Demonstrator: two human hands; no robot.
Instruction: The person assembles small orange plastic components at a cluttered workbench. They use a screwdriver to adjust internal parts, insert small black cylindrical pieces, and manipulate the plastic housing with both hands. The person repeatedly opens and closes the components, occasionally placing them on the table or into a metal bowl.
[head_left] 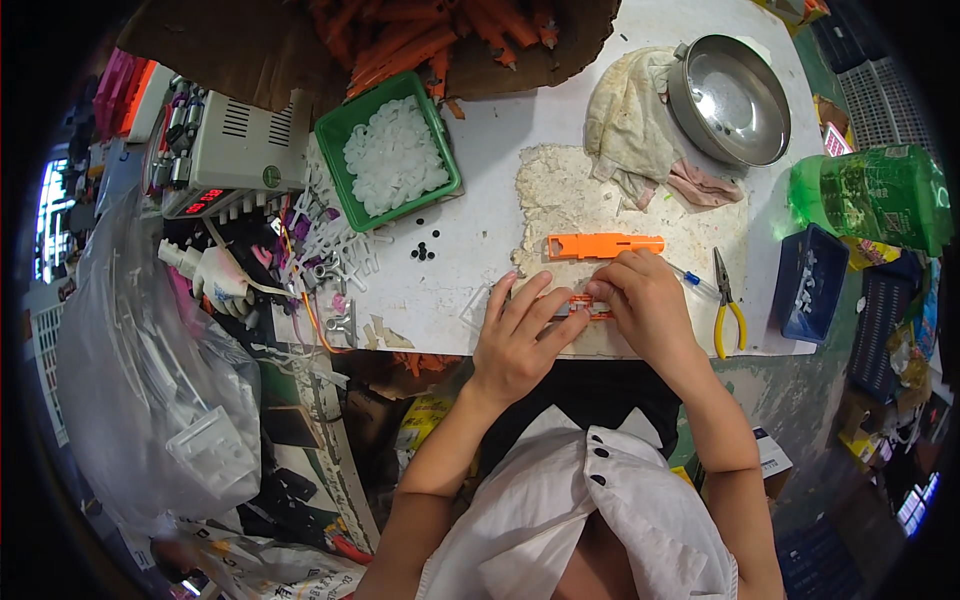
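- The left hand (pixel 515 335) and right hand (pixel 645 300) both pinch a small orange plastic piece (pixel 583 305) with narrow fingertip grips, at the white table's (pixel 480 225) near edge.
- Progress reads as partway: one longer orange part (pixel 605 244) lies just beyond the hands, apparently not yet joined.
- Yellow-handled pliers (pixel 728 300) lie right of the hands; a green tray of white pieces (pixel 395 155) is well apart.
- A steel bowl (pixel 730 98), rags and stacked orange parts crowd the cluttered workshop bench.

A small orange plastic part (pixel 583 305) lies flat on the worn mat, pinched between both hands.
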